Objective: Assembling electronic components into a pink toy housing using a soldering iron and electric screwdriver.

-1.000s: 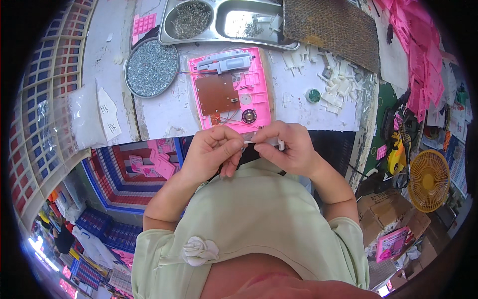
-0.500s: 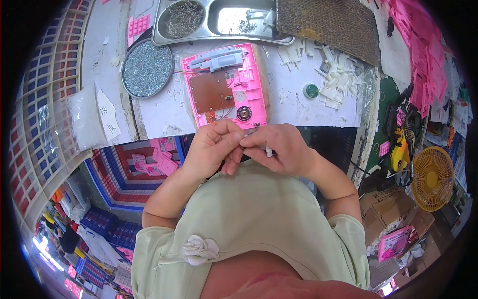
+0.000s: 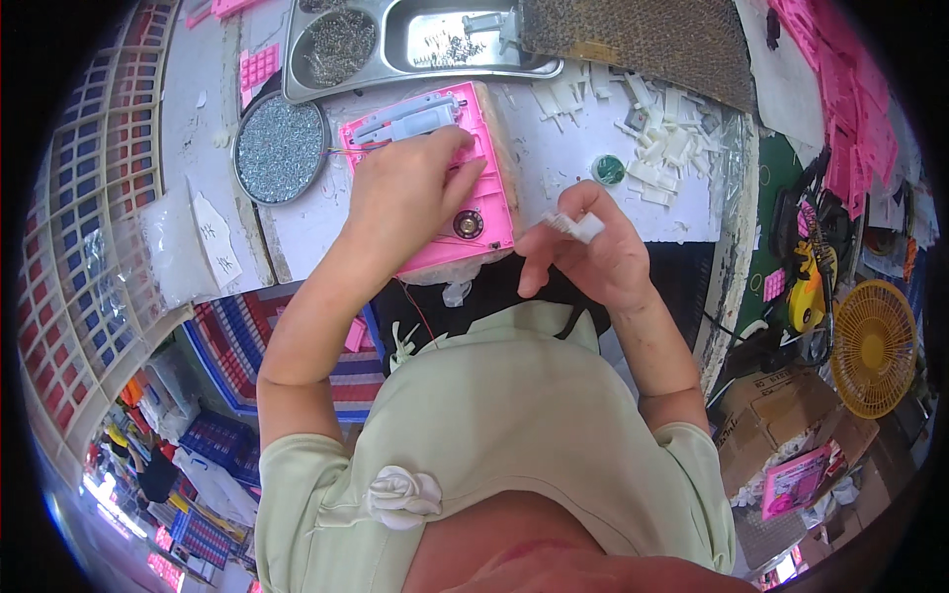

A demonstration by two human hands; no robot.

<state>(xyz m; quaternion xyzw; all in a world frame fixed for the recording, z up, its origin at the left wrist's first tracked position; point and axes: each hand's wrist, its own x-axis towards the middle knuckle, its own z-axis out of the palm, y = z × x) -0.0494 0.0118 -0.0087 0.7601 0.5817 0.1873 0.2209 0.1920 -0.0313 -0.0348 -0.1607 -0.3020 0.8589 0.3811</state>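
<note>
A pink plastic casing (image 3: pixel 499 173) lies on the bench in front of me, with a grey battery-box-like part (image 3: pixel 405 121) at its far end and a round speaker (image 3: pixel 468 224) near its close edge. Over the casing's middle is my left hand (image 3: pixel 405 188), its thumb and forefinger apart; its other fingers are hidden, as is the brown circuit board. My right hand (image 3: pixel 603 252), just right of the casing, holds a small white plastic piece (image 3: pixel 583 228) with what looks like a thin spring on it. Its lower fingers are loosely curled.
A round dish of small metal parts (image 3: pixel 281 148) stands left of the casing. Behind is a metal tray (image 3: pixel 395 74) with springs and screws. White plastic pieces (image 3: pixel 662 148) are heaped at the right near a small green-filled pot (image 3: pixel 608 170). Thin wires (image 3: pixel 415 304) hang off the near edge.
My hands were together at the casing's near edge and have separated. The left moved forward over the casing; the right moved right and forward with the white piece.
</note>
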